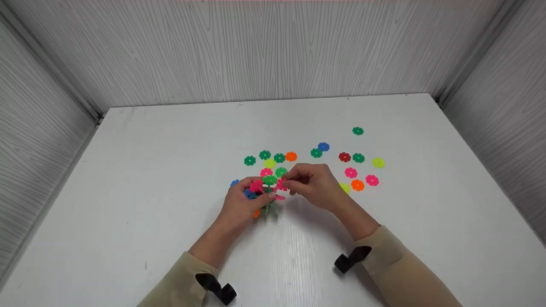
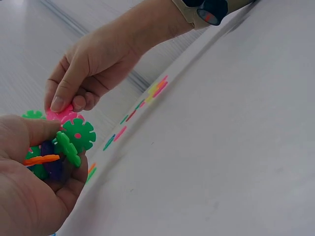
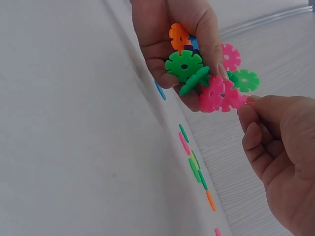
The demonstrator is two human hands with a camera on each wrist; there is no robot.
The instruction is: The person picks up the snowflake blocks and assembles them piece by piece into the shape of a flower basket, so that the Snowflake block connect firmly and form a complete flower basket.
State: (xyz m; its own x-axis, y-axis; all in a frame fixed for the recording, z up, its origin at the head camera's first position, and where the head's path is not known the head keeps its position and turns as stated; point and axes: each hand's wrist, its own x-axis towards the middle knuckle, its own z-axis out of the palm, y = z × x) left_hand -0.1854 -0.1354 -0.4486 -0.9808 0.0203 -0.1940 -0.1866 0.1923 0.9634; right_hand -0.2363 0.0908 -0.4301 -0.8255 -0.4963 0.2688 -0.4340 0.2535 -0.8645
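A cluster of interlocking notched plastic discs (image 3: 184, 66), in green, pink, orange and blue, is held above the table by my left hand (image 1: 245, 200). Its thumb lies over the cluster and the fingers curl beneath it. My right hand (image 1: 313, 185) pinches a pink disc (image 2: 61, 114) between thumb and fingertips at the cluster's edge. In the right wrist view, that hand (image 3: 280, 147) touches the pink discs on the cluster's right side. Part of the cluster is hidden behind the left thumb and palm.
Loose discs lie on the white table (image 1: 170, 170) beyond and right of the hands, including a green disc (image 1: 358, 131), an orange disc (image 1: 357, 185) and a yellow disc (image 1: 378, 163). Wood-patterned panels (image 1: 273, 51) stand at the back and both sides.
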